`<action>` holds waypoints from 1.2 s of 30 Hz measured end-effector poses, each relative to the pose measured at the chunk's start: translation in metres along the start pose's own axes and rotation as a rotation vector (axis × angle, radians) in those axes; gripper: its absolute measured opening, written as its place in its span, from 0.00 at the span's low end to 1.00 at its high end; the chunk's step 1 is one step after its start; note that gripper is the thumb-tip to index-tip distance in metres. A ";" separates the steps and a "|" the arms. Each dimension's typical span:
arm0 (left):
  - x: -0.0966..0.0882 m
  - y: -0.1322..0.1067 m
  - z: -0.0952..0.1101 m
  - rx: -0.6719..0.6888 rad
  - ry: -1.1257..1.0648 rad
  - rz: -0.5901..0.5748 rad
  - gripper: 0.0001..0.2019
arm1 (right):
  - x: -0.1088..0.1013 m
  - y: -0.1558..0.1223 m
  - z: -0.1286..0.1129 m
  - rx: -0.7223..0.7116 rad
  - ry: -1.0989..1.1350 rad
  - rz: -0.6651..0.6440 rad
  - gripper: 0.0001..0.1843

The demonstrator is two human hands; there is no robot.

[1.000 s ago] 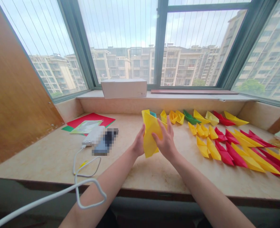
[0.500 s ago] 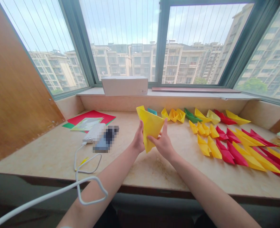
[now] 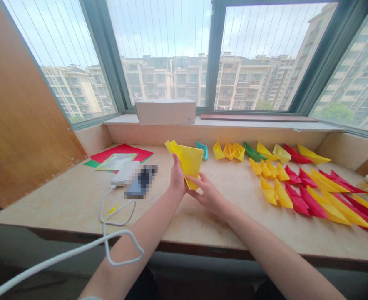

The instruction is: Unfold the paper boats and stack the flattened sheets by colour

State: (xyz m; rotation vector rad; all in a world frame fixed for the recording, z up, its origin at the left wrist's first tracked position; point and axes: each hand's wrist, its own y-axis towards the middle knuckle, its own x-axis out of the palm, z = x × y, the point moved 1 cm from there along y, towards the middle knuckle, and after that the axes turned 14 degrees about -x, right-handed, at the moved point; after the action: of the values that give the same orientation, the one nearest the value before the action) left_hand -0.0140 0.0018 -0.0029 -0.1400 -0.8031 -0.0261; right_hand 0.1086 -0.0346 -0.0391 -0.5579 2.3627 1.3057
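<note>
A partly folded sheet of yellow paper (image 3: 190,160) is held above the table, its upper left corner flaring out in a point. My left hand (image 3: 178,177) grips its left side, thumb up along the paper and the other fingers hidden behind. At the lower right edge my right hand (image 3: 206,192) has its fingers against the paper's bottom corner, where a flap stands slightly apart. Behind the paper sits a small teal paper boat (image 3: 203,151). To the right stand rows of folded boats, among them a green boat (image 3: 253,152) and a red boat (image 3: 297,155).
On the left lie red paper sheets (image 3: 121,151), a white power bank (image 3: 126,173) and a blurred-out phone (image 3: 141,181). A white cable (image 3: 126,233) loops over the table edge near my left forearm. A white box (image 3: 165,112) rests on the window sill.
The yellow paper has moved left and turned in my left hand. My right hand has shifted from its right side down to the bottom corner. The teal boat shows more fully.
</note>
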 end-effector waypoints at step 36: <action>-0.003 0.003 0.005 0.268 0.486 0.211 0.23 | -0.110 0.001 0.022 0.274 0.015 0.461 0.25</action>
State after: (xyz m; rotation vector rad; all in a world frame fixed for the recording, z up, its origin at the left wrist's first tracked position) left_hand -0.0189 0.0057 -0.0021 0.0369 -0.2981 0.2389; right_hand 0.2044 0.0015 0.0063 0.0667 2.7226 1.1134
